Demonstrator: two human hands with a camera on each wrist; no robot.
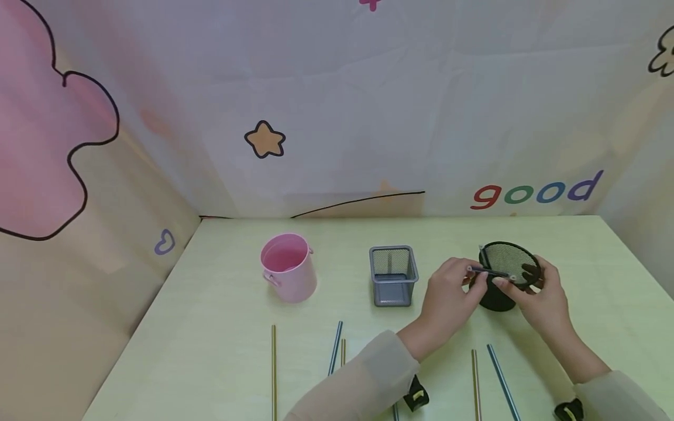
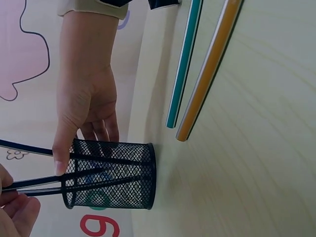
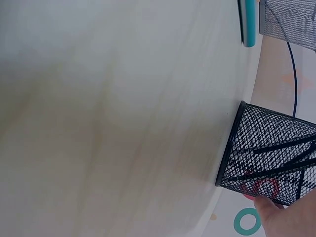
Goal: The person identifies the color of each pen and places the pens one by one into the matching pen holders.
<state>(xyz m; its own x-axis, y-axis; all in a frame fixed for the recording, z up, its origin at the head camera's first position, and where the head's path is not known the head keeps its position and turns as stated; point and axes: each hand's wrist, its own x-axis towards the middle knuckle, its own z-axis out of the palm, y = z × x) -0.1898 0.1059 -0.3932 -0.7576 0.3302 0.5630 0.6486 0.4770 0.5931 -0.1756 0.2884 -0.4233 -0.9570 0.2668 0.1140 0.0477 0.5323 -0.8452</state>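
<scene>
A round black mesh pen cup (image 1: 497,301) stands on the table at the right, with several dark pencils in it. My left hand (image 1: 450,295) pinches black pencils (image 2: 37,183) just above the cup's rim; in the left wrist view their lower parts show through the mesh. With the thumb at the rim and the other fingers behind the wall, my right hand (image 1: 544,301) holds the cup. Another dark pencil (image 2: 27,147) leans out of it beside the right thumb. Only part of the right hand (image 3: 291,217) appears in the right wrist view.
A grey square mesh holder (image 1: 393,292) stands left of my hands, and a pink bucket (image 1: 295,278) farther left. Along the near side lie blue pencils (image 1: 502,380) and gold pencils (image 1: 274,371). A printed cloth (image 1: 337,117) hangs behind the table.
</scene>
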